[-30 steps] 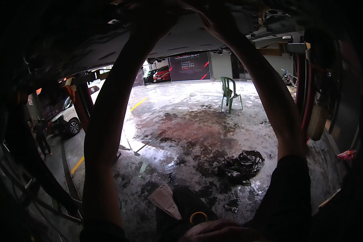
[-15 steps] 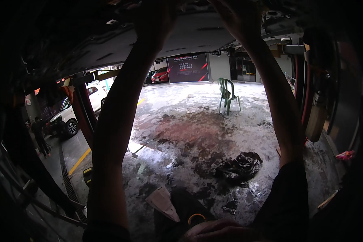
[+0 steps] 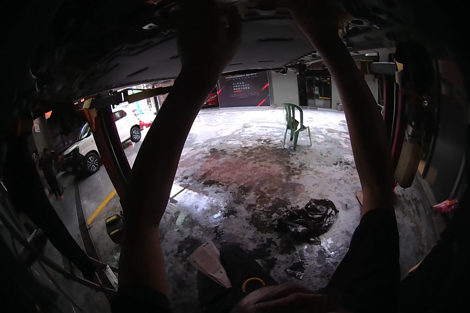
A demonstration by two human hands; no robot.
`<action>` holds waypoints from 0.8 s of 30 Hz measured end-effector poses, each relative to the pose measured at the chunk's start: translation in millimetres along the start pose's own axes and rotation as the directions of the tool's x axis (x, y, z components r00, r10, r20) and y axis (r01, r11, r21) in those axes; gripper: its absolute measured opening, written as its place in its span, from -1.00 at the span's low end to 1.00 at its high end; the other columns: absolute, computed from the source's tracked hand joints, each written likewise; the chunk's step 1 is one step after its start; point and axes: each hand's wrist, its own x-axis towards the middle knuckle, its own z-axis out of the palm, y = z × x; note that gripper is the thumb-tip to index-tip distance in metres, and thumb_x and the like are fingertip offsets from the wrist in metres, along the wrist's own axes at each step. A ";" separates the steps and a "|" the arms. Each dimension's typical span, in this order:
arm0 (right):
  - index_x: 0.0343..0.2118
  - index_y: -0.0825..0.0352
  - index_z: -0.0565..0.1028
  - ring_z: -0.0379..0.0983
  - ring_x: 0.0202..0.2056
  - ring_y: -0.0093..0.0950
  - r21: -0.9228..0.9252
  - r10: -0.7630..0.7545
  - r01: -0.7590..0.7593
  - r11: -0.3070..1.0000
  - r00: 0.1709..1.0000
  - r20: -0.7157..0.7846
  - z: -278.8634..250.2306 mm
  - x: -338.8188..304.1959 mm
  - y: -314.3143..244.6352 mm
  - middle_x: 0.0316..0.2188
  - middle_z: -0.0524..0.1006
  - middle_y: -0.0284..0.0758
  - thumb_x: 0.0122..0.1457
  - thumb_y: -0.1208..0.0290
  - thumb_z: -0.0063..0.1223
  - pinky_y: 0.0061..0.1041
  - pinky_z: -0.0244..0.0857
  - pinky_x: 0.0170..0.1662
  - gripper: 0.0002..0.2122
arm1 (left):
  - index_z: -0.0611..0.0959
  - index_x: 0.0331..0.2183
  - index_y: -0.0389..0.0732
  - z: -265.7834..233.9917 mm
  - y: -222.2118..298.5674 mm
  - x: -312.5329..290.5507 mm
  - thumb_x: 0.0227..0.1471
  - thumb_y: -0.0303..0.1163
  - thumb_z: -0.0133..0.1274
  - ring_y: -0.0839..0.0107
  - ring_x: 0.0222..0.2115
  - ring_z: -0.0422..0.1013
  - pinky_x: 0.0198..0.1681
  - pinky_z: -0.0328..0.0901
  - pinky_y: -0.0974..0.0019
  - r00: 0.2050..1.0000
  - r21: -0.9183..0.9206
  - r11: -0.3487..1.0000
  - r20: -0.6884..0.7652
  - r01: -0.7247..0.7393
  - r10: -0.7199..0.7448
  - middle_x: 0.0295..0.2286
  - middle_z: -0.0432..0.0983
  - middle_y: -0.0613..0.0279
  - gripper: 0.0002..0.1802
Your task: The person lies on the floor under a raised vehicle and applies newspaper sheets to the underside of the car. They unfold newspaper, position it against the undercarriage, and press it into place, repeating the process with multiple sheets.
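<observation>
Both my arms reach up to the dark underside of a raised car [image 3: 266, 39]. My left hand [image 3: 208, 34] is a dark shape against the panels at the top. Its fingers are lost in shadow, so what it touches does not show. My right hand [image 3: 316, 21] is up among the parts right of it, close to a round metal part [image 3: 357, 23]. Its fingers run into the dark top edge and cannot be made out. A whitish cloth or paper [image 3: 210, 263] lies by my leg below, beside a yellow ring [image 3: 253, 284].
A green plastic chair [image 3: 293, 125] stands on the stained floor ahead. A crumpled black plastic bag [image 3: 310, 216] lies nearer. Lift posts [image 3: 109, 148] flank me. At left are a white car [image 3: 91, 146], a person [image 3: 49, 172] and a black-and-yellow case [image 3: 114, 228].
My left hand and forearm have shifted a little to the right. My right hand has also moved slightly right, and it is more hidden in the dark at the top.
</observation>
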 end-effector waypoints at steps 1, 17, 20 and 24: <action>-0.10 0.38 0.54 0.55 -0.25 0.01 -0.035 -0.009 0.006 0.999 0.996 -0.083 -1.4 1.5 3.3 -0.29 0.57 -0.06 0.07 0.58 0.20 -0.11 0.44 -0.13 -0.71 | 0.32 0.16 -0.37 -9.6 5.9 -6.6 0.07 -0.40 0.26 -0.02 -0.51 0.57 -0.40 0.47 0.06 0.998 0.014 0.999 0.047 0.029 -0.030 -0.32 0.58 -0.15 -0.30; -0.33 0.25 0.43 0.50 -0.36 -0.15 0.041 -0.019 0.006 0.999 0.941 0.338 -23.8 -23.3 -43.8 -0.41 0.46 -0.19 0.06 0.61 0.16 -0.18 0.45 -0.33 -0.84 | 0.66 -0.38 -0.23 19.7 -3.9 -4.1 0.11 -0.28 0.25 0.09 -0.49 0.61 -0.46 0.40 0.10 0.895 -0.261 0.861 0.025 0.436 -0.446 -0.56 0.63 0.04 -0.78; -0.25 0.20 0.52 0.51 -0.26 -0.25 -0.019 -0.123 0.133 0.991 0.955 0.272 -0.6 -24.0 -51.5 -0.39 0.48 -0.29 0.09 0.55 0.15 -0.20 0.42 -0.21 -0.84 | 0.66 -0.38 -0.22 7.8 -16.1 3.7 0.12 -0.27 0.24 0.08 -0.49 0.60 -0.47 0.39 0.08 0.914 -0.161 0.900 0.106 0.405 -0.392 -0.56 0.62 0.03 -0.79; -0.17 0.28 0.56 0.43 -0.10 -0.15 -0.141 -0.149 0.183 0.973 0.964 0.221 34.1 -11.0 -88.1 -0.28 0.47 -0.18 0.13 0.37 0.17 -0.12 0.31 -0.04 -0.78 | 0.67 -0.33 -0.23 2.8 -28.0 5.9 0.17 -0.29 0.19 0.11 -0.51 0.60 -0.47 0.40 0.12 0.917 -0.007 0.923 0.114 0.385 -0.381 -0.54 0.63 0.04 -0.80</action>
